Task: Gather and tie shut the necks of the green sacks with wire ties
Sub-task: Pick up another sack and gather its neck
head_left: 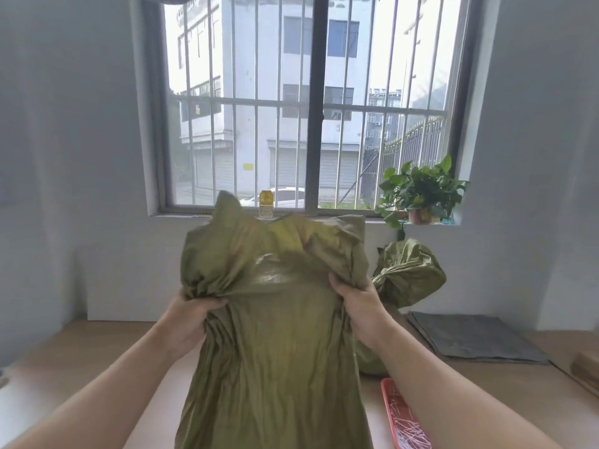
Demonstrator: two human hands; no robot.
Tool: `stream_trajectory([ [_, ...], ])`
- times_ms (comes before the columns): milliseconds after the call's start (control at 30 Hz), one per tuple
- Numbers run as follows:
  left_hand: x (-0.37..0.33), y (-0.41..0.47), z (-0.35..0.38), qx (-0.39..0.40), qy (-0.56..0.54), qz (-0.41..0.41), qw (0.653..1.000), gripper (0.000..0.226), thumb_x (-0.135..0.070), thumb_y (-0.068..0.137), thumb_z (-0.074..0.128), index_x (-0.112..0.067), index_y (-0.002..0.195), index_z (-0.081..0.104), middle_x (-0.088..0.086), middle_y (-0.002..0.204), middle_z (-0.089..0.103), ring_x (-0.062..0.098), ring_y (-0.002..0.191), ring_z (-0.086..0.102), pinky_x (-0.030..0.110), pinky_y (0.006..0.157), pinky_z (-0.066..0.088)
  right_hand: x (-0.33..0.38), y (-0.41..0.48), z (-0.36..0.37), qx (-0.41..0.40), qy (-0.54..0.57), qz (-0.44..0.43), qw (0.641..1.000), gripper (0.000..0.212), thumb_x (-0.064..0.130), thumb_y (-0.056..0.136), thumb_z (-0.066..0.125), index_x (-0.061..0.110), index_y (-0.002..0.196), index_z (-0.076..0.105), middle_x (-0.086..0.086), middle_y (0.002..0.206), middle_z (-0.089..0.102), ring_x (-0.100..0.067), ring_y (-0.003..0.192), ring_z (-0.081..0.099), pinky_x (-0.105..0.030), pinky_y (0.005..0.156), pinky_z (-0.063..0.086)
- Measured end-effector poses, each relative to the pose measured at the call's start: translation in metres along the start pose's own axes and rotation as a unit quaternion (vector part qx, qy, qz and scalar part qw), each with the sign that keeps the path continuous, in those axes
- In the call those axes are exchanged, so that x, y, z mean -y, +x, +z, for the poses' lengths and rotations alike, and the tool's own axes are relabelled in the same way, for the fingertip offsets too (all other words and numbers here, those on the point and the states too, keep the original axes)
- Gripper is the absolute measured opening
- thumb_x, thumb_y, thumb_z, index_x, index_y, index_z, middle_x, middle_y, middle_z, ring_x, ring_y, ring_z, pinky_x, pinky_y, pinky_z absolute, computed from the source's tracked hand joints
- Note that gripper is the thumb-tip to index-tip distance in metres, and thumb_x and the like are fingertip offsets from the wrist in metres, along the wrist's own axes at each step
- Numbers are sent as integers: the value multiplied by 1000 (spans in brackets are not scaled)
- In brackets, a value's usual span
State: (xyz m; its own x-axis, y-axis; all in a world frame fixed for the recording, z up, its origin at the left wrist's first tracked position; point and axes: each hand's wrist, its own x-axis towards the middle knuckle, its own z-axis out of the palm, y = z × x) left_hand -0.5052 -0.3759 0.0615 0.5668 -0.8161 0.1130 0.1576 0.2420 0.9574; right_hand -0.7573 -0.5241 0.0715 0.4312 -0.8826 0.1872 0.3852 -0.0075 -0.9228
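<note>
The far-right sack [409, 277] looks already tied, but the near, central sack [275, 325] is only half gathered, left hand [191, 319] and right hand [359, 306] each clenching bunched cloth at its sides, wire ties [410, 422] untouched in the tray [387, 388] near right.

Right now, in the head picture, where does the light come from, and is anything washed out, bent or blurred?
Head view: daylight enters through the barred window, backlighting the green sack, and the sky is washed out; head view: a pale glare patch lies on the sack between the left hand and the right hand; head view: the wide lens bows the window's frame.
</note>
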Motion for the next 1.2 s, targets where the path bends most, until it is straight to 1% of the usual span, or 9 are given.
stream_trajectory([
  [67,4,0,-8,-23,-50,-19,998,38,19,87,61,6,123,60,24,114,72,35,100,72,41,78,60,-2,-1,-5,-20,-16,-5,1000,26,12,93,75,11,119,70,-13,110,78,-34,106,74,-52,97,58],
  [167,12,4,-13,3,-49,-26,998,35,16,86,63,7,120,63,26,117,72,33,96,75,37,76,63,1,-6,-10,30,-62,-14,998,28,13,89,80,11,116,73,-12,112,78,-30,107,75,-46,95,59],
  [333,7,-12,4,151,28,-119,981,34,1,91,67,-1,125,64,22,122,72,34,111,72,47,103,50,1,-9,-5,122,-173,50,976,38,12,75,91,10,111,76,-7,110,80,-22,104,76,-26,81,60],
  [533,9,-3,24,162,10,-172,972,40,-18,94,68,-2,130,64,18,127,71,32,118,69,46,105,48,-19,6,2,91,-167,61,980,30,3,84,82,9,112,72,-9,104,80,-26,98,77,-43,90,62],
  [633,7,2,25,171,-5,-145,975,40,-10,92,68,1,131,63,19,129,70,33,119,68,45,100,52,-29,20,-2,62,-103,39,992,32,-9,89,70,5,117,70,-14,109,78,-28,99,76,-41,84,62],
  [733,10,7,16,164,-24,-111,980,61,1,71,81,9,129,62,28,129,67,41,116,68,45,89,61,-36,29,-7,24,-21,61,998,46,-6,86,68,7,129,61,-25,124,70,-39,107,72,-56,90,60],
  [833,17,13,10,148,-44,-95,983,84,5,49,92,13,127,60,32,124,67,44,108,70,43,78,63,-35,31,-10,59,12,50,997,30,3,91,67,2,121,69,-23,112,74,-37,97,73,-49,85,60],
  [1000,16,15,19,150,-65,-73,984,52,20,73,64,8,124,62,29,118,71,39,98,75,41,71,64,-35,25,-6,107,-8,40,993,51,-1,78,83,7,126,69,-21,124,73,-38,117,69,-58,103,53],
  [1200,16,24,28,139,-71,-64,986,63,8,67,67,7,129,60,29,121,69,41,103,73,43,73,63,-32,23,4,216,-120,75,966,52,10,78,89,9,127,70,-12,127,73,-31,121,69,-52,108,51],
])
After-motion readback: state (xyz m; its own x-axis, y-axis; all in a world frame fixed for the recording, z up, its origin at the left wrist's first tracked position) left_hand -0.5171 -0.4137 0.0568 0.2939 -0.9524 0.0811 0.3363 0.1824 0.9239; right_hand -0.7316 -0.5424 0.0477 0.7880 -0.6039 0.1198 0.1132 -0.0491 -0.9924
